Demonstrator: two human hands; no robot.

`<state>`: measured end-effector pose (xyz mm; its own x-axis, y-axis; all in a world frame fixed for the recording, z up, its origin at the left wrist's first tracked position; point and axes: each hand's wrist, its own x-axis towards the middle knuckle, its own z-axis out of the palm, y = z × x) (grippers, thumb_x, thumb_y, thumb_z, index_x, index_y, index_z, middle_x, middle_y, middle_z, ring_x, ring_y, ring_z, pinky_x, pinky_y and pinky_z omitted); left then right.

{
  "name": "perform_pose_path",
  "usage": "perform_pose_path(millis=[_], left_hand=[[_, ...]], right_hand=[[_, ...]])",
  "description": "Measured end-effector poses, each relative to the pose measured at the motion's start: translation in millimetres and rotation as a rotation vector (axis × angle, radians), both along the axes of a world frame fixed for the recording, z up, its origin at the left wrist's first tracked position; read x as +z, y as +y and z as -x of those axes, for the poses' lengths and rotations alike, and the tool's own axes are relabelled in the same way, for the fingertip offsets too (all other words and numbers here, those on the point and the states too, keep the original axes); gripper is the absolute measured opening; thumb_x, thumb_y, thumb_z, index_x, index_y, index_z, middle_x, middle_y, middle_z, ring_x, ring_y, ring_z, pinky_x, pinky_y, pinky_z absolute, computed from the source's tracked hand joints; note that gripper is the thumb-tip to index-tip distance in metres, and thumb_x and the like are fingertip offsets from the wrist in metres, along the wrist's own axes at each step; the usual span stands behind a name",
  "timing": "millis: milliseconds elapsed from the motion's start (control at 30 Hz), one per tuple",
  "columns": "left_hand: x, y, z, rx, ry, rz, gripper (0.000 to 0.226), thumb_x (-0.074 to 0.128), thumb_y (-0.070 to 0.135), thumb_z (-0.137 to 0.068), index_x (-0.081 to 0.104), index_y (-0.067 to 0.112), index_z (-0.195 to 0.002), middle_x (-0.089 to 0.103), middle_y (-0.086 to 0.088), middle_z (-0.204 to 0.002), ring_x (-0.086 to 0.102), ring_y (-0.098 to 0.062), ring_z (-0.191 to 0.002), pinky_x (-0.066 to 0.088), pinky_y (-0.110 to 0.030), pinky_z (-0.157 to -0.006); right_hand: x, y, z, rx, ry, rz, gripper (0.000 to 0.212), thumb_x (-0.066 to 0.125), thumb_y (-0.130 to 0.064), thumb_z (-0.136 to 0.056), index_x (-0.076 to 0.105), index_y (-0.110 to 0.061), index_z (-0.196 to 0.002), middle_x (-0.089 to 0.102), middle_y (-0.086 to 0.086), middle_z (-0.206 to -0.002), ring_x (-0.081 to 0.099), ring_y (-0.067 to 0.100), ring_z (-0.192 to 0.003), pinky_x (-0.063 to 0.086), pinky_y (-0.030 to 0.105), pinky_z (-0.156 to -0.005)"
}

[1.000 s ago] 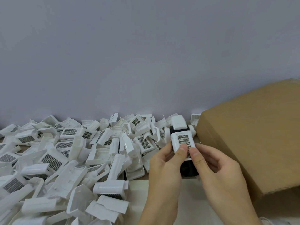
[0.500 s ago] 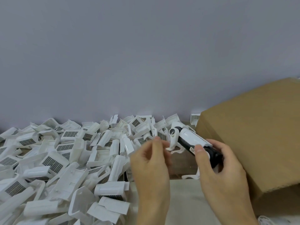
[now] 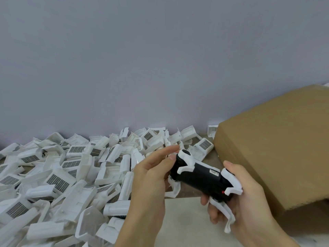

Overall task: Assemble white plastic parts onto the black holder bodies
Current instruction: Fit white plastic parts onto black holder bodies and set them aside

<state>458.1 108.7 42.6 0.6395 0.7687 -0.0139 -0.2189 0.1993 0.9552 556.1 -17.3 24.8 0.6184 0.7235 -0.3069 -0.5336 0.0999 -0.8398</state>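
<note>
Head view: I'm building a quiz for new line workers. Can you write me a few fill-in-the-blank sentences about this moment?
1. The black holder body is gripped at its near end by the ___ hand.
2. The left hand touches the body's ___ end.
3. The pile of loose white parts lies to the person's ___.
4. The box on the right is made of ___.

Missing words: right; far; left; cardboard
</note>
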Motion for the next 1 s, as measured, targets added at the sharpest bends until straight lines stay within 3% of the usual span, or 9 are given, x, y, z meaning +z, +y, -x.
perform_pose_path(millis=[167,267,333,433,533,633,733,867,1000], left_hand=[[-1,-1,-2,0.012,-0.024,0.052,0.02,0.071,0.011,-0.084,0.076,0.015,-0.104,0.077,-0.006,-0.089,0.071,-0.021,-0.075,0.054,-0.037,-0.071],[-2,-1,-2,0.016,-0.031,0.045,0.033,0.076,0.027,-0.069,0.078,0.016,-0.1,0.078,-0.007,-0.096,0.073,-0.021,-0.082,0.055,-0.039,-0.076],[-2,1,0,0.014,-0.011,0.018,0.042,0.079,0.036,-0.06,0.079,0.023,-0.099,0.078,-0.005,-0.101,0.073,-0.022,-0.089,0.055,-0.042,-0.081],[-4,7,2,0.055,0.003,-0.005,0.036,0.081,0.028,-0.064,0.08,0.023,-0.1,0.078,-0.004,-0.103,0.073,-0.02,-0.094,0.056,-0.036,-0.084],[-4,11,2,0.039,-0.025,0.03,0.016,0.069,0.016,-0.087,0.083,0.023,-0.086,0.079,-0.001,-0.089,0.074,-0.008,-0.074,0.054,-0.021,-0.06],[-2,12,3,0.045,-0.025,0.038,0.021,0.069,0.041,-0.078,0.083,0.024,-0.078,0.079,-0.001,-0.089,0.073,-0.007,-0.075,0.05,-0.026,-0.073],[-2,9,3,0.02,-0.007,-0.04,0.048,0.072,0.058,-0.063,0.081,0.018,-0.087,0.078,-0.006,-0.092,0.071,-0.014,-0.081,0.053,-0.026,-0.071],[-5,8,1,0.038,-0.012,-0.026,0.014,0.07,0.028,-0.085,0.08,0.02,-0.092,0.077,-0.009,-0.094,0.07,-0.02,-0.085,0.053,-0.029,-0.075],[-4,8,1,0.059,-0.054,0.036,0.019,0.059,0.009,-0.097,0.078,0.012,-0.1,0.075,-0.015,-0.101,0.069,-0.023,-0.086,0.054,-0.035,-0.082]], right_hand=[[4,0,4,-0.03,0.007,-0.049,0.063,0.039,-0.044,-0.096,0.075,-0.008,-0.058,0.05,0.022,-0.054,0.038,0.024,-0.034,0.037,0.027,-0.035],[8,4,2,-0.077,-0.025,-0.005,0.057,0.039,-0.041,-0.098,0.07,-0.001,-0.072,0.049,0.019,-0.053,0.037,0.024,-0.035,0.038,0.029,-0.035],[9,6,4,-0.128,-0.048,0.047,0.045,0.047,-0.041,-0.098,0.066,-0.006,-0.078,0.054,0.018,-0.055,0.044,0.026,-0.043,0.049,0.04,-0.054],[4,1,12,-0.235,-0.461,-0.069,0.023,0.061,-0.042,-0.078,0.073,-0.022,-0.077,0.066,0.0,-0.068,0.057,0.02,-0.061,0.051,0.033,-0.065],[-2,-4,17,-0.232,-0.81,-0.134,0.03,0.054,-0.023,-0.078,0.069,-0.021,-0.103,0.07,-0.008,-0.085,0.061,0.007,-0.071,0.047,0.013,-0.061],[-2,-4,15,-0.29,-1.058,-0.107,0.039,0.06,-0.013,-0.075,0.064,-0.022,-0.114,0.069,-0.007,-0.101,0.065,0.009,-0.088,0.049,0.011,-0.065],[-3,-3,16,-0.346,-1.382,-0.015,0.05,0.069,-0.01,-0.067,0.061,-0.023,-0.114,0.061,-0.009,-0.109,0.062,0.016,-0.096,0.051,0.019,-0.07],[-6,3,17,-0.437,-1.743,0.047,0.053,0.071,-0.003,-0.051,0.068,-0.015,-0.103,0.059,-0.002,-0.102,0.055,0.019,-0.095,0.046,0.041,-0.078],[-7,6,17,-0.513,-1.83,0.058,0.051,0.07,-0.001,-0.048,0.072,-0.012,-0.097,0.064,0.0,-0.1,0.057,0.021,-0.096,0.041,0.041,-0.088]])
